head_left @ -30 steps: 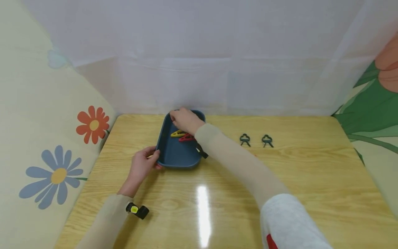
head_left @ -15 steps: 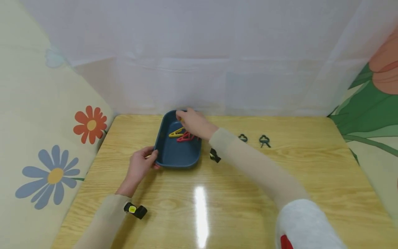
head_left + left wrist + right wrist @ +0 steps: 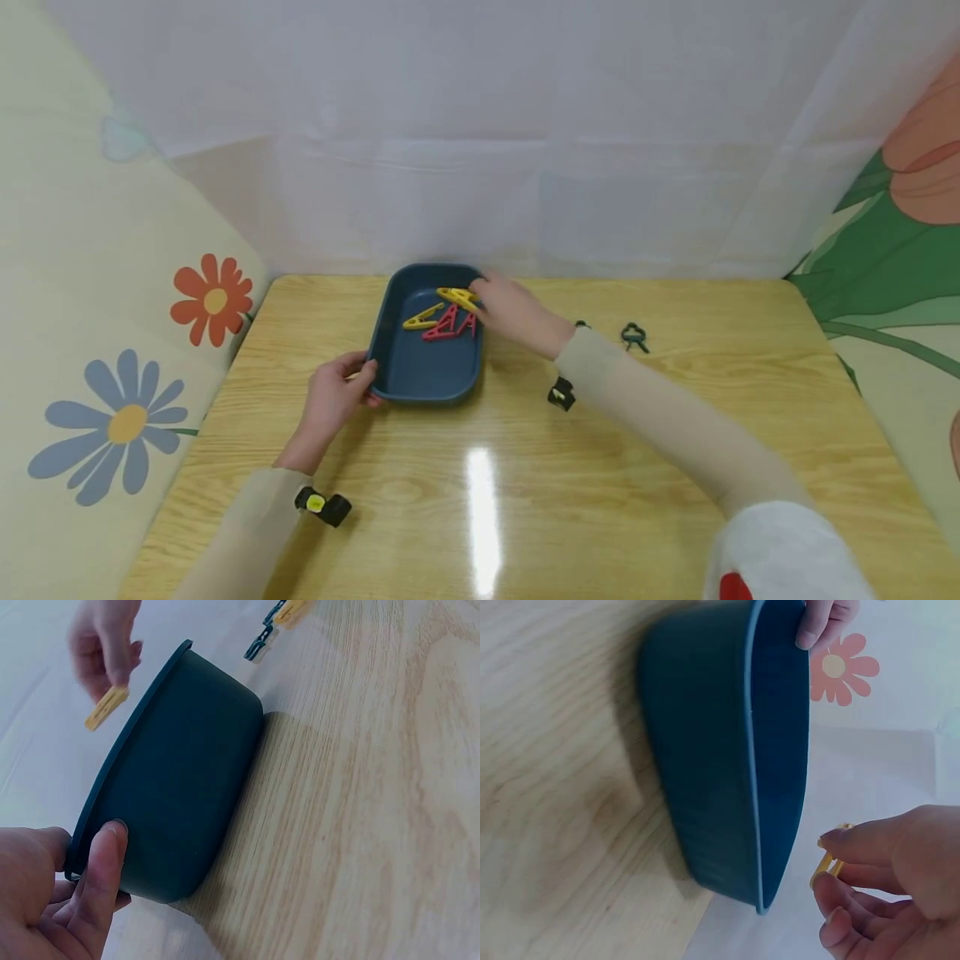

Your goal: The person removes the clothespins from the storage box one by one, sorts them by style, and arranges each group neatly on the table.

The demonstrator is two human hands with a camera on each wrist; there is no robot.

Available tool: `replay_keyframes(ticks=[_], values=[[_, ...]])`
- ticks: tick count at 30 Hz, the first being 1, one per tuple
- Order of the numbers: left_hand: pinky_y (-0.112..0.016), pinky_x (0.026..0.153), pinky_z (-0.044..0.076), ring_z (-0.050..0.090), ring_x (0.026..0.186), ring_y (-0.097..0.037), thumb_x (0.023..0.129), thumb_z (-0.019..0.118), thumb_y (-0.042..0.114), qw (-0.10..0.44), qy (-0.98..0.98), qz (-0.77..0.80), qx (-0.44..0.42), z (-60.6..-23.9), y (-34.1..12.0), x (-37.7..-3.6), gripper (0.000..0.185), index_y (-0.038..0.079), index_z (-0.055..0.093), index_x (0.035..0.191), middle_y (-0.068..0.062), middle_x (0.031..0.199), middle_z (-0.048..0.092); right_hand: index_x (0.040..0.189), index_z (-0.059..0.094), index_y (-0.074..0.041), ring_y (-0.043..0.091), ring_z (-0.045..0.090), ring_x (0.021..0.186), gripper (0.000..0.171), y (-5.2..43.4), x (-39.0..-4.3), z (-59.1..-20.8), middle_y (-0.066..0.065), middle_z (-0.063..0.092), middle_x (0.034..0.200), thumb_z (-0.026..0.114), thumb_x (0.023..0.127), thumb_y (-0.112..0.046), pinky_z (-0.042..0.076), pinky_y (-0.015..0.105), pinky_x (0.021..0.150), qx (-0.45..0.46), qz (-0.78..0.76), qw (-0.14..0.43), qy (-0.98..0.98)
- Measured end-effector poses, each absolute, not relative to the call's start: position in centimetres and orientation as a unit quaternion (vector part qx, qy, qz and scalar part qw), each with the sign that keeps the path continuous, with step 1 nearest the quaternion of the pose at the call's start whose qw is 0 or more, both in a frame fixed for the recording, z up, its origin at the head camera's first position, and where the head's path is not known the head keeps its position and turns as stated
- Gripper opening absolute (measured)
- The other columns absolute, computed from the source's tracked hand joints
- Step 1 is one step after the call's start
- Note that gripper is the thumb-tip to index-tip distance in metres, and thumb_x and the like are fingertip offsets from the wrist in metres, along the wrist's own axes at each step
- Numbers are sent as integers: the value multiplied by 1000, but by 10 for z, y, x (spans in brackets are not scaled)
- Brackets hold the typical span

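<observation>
I have my left hand (image 3: 333, 400) at the near left corner of the blue tray (image 3: 420, 379), fingers and thumb curled round its rim, bracing it on the desk (image 3: 600, 467). I'd keep that grip firm so the tray can't slide. Farther out, my right hand (image 3: 513, 312) pinches a yellow clip (image 3: 457, 297) between thumb and fingertips, just above the tray's far right rim. A yellow and a red clip (image 3: 448, 325) lie inside. A dark clip (image 3: 634, 336) lies well to the right.
</observation>
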State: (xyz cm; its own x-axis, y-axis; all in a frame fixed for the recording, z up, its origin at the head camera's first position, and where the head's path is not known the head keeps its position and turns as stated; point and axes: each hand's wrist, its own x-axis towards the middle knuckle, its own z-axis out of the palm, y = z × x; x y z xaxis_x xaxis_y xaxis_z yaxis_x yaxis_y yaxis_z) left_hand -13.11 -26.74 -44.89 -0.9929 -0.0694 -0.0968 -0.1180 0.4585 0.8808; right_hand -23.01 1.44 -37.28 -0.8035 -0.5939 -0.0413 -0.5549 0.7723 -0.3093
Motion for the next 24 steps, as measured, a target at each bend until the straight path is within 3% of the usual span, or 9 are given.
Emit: replay_keyframes(ticks=[4,14,24], values=[[-23,58,61,69,58,-3,108,57,15,25,854,517,-55,-449,-267,-131,42,-15,57,137,-37,126,65,133,65,0,25,64,110,33,32,-222,-375,14,67,123,65,105,-17,58,37,93,-302,-159,73,937],[-22,59,61,69,59,-4,108,56,14,24,854,516,-59,-448,-267,-132,40,-14,57,137,-37,126,65,133,65,-1,27,65,107,39,77,-196,-375,13,66,118,71,101,-22,58,39,92,-295,-206,74,930],[-23,59,62,70,60,-6,108,55,13,24,860,507,-56,-452,-268,-133,40,-14,56,138,-37,127,64,130,66,-1,24,66,95,39,121,-166,-385,11,67,111,74,100,-24,60,39,80,-258,-210,67,941]])
